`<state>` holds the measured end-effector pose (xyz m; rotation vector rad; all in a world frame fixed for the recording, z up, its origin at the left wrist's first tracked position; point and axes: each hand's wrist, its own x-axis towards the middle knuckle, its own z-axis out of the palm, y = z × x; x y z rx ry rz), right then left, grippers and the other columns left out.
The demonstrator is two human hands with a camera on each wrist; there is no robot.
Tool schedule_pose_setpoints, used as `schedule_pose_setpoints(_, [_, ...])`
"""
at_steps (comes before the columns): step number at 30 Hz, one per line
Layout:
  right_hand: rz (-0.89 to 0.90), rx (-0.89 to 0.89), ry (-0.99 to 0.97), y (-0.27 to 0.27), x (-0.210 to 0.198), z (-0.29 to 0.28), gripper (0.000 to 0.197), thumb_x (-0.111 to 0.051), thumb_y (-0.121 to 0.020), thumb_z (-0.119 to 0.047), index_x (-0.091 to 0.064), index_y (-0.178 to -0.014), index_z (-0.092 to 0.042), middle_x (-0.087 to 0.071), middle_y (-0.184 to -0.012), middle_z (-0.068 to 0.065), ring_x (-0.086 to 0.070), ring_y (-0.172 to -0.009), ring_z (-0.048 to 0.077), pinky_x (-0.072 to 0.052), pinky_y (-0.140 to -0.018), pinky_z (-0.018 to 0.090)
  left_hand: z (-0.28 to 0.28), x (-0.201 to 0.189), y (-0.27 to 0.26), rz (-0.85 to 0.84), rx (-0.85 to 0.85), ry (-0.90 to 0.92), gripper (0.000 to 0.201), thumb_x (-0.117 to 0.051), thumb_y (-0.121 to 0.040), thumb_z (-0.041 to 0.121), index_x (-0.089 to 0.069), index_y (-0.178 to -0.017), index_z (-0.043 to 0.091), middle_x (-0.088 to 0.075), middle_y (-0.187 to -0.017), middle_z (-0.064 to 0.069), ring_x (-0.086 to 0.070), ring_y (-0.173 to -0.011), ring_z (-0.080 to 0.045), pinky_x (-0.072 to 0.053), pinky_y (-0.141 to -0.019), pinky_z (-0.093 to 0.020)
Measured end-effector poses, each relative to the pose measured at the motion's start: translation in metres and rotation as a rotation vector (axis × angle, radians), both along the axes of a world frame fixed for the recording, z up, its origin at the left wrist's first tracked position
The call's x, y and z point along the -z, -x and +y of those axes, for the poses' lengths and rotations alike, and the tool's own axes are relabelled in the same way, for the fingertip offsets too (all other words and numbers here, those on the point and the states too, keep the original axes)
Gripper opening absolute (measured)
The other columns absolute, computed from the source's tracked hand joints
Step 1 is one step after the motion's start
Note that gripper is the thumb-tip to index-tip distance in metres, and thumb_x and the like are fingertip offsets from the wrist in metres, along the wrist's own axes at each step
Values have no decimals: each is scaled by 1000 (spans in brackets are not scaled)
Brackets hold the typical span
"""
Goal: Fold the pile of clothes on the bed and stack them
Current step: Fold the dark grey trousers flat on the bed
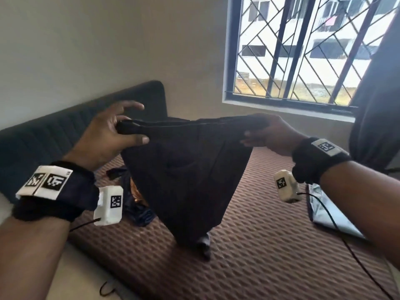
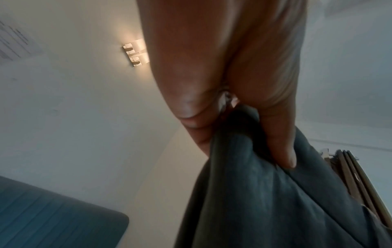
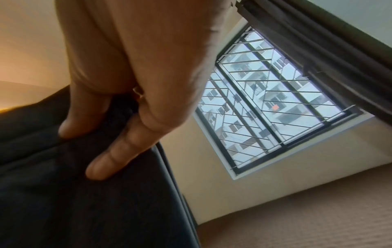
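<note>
A dark garment point(image 1: 190, 169) hangs stretched in the air between both hands above the bed, its lower end tapering down to the mattress. My left hand point(image 1: 121, 131) pinches the garment's top left corner between thumb and fingers, with two fingers lifted free. My right hand point(image 1: 259, 131) grips the top right corner. In the left wrist view the thumb presses into the dark cloth point(image 2: 275, 201). The right wrist view shows fingers curled over the same dark cloth point(image 3: 74, 193). A small heap of dark blue clothes point(image 1: 134, 200) lies on the mattress behind the hanging garment.
The bed has a brown patterned mattress point(image 1: 270, 245) and a dark padded headboard point(image 1: 54, 135) at the left. A silvery flat package point(image 1: 329, 213) lies at the mattress's right edge. A barred window point(image 1: 303, 50) and a dark curtain point(image 1: 378, 105) stand at the far right.
</note>
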<state>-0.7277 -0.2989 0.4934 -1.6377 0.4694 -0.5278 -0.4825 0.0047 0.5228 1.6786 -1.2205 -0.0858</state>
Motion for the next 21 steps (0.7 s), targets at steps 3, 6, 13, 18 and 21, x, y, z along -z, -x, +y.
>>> schedule_pose_setpoints(3, [42,44,-4,44,30,-7,32,-68,-79,11,-64,-111,7,-71,-100,22,-72,-87,32,-61,-77,37,-12,27,36,-96,1,-209,35,-89,-70,11,-74,-100,22,-74,-85,8,-64,-73,4,-52,-71,-19])
schedule_pose_setpoints(6, [125,97,-33,112,67,-23,43,-82,-61,0,-67,-101,6,-71,-90,20,-71,-82,30,-61,-76,36,-43,64,87,-152,51,-384,26,-83,-61,38,-74,-82,26,-72,-75,9,-66,-72,-4,-52,-70,-28])
schedule_pose_setpoints(13, [380,341,-57,363,99,-70,31,-82,-61,5,-72,-90,4,-69,-88,22,-68,-78,30,-60,-66,28,-151,138,284,-89,585,-415,23,-84,-68,31,-61,-65,32,-57,-60,16,-50,-59,2,-40,-58,-22])
schedule_pose_setpoints(18, [412,546,159,492,6,-95,46,-86,-63,-6,-69,-104,8,-69,-101,22,-66,-90,31,-60,-80,34,-204,121,414,85,820,-157,20,-80,-73,25,-63,-72,15,-53,-62,10,-47,-61,-3,-39,-59,-27])
schedule_pose_setpoints(21, [376,617,319,506,-52,-98,21,-74,-74,9,-72,-87,-7,-73,-73,-6,-67,-66,5,-55,-63,18,-218,95,448,105,770,-7,20,-78,-73,26,-62,-70,15,-55,-61,-2,-47,-62,-5,-38,-59,-29])
